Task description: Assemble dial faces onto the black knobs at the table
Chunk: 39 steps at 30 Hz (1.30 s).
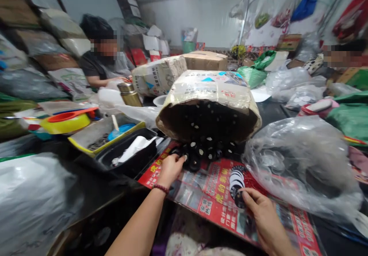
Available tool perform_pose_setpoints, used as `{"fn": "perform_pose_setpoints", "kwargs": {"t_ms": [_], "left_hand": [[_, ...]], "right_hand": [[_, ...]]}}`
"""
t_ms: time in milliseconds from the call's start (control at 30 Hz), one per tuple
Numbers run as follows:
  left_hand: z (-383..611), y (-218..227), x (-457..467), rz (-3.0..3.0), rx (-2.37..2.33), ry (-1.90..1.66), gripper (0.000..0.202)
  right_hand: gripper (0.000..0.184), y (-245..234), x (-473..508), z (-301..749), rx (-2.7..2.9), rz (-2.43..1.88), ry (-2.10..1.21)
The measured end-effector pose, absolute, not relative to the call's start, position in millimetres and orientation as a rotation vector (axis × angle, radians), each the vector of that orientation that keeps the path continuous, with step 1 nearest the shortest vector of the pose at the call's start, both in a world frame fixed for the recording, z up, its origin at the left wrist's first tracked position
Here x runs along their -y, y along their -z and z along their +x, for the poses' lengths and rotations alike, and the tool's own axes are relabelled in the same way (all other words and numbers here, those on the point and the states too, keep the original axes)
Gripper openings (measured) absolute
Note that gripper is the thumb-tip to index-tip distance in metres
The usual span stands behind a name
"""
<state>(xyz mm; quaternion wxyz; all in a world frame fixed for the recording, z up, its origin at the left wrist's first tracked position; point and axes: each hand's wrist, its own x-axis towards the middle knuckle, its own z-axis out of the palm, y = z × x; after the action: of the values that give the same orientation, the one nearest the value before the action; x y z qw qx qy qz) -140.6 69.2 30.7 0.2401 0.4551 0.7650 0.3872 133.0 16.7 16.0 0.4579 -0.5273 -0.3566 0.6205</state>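
My left hand is at the near left edge of a pile of small black round parts. Its fingers are pinched on one of them, which they partly hide. The pile spills from the mouth of a sack-covered carton lying on its side. My right hand grips a black disc between thumb and fingers. Just beyond it, a row of overlapping white-faced discs lies on a red printed sheet.
A clear plastic bag lies right of the sheet. At left stand a black tray with white paper, a yellow-rimmed box and yellow tape. A gold canister stands near a person at back left; another person sits far right.
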Motion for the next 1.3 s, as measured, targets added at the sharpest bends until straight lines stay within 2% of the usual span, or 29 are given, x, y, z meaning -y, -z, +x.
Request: {"fn": "perform_pose_setpoints", "kwargs": {"t_ms": [100, 200, 367, 467, 700, 833, 933, 1033, 1100, 1233, 1300], "left_hand": [[-124, -24, -52, 1.274, -2.103, -1.161, 0.024], [-95, -26, -25, 1.259, -1.878, -1.246, 0.027], [-39, -21, 5, 1.027, -1.269, -1.004, 0.034], [-26, -15, 9, 0.855, -1.086, -0.977, 0.043], [-21, -13, 8, 0.826, -1.035, -0.92, 0.048], [-18, -12, 12, 0.934, -1.071, -0.904, 0.043], [-15, -12, 14, 0.928, -1.072, -0.939, 0.042], [-11, -10, 15, 0.899, -1.071, -0.97, 0.041], [-8, -9, 15, 0.884, -1.088, -0.992, 0.04], [-4, -8, 17, 0.929, -1.123, -0.996, 0.038], [-4, -9, 18, 0.997, -1.147, -0.973, 0.035]], "right_hand": [[0.042, -21, -13, 136, 0.763, -1.257, -1.603], [0.039, -22, -12, 127, 0.754, -1.139, -1.694], [0.037, -18, -12, 116, 0.901, -1.09, -1.715], [0.029, -20, -13, 125, 1.049, -1.184, -1.592], [0.008, -42, -17, 139, 1.535, -1.235, -1.255], [0.01, -39, -14, 132, 1.683, -1.26, -1.113], [0.008, -32, -11, 128, 1.451, -1.321, -1.228], [0.018, -27, -9, 127, 1.248, -1.299, -1.383], [0.018, -26, -8, 129, 1.199, -1.282, -1.423], [0.013, -31, -6, 133, 1.467, -1.324, -1.251], [0.016, -36, -4, 136, 1.679, -1.339, -1.103]]}}
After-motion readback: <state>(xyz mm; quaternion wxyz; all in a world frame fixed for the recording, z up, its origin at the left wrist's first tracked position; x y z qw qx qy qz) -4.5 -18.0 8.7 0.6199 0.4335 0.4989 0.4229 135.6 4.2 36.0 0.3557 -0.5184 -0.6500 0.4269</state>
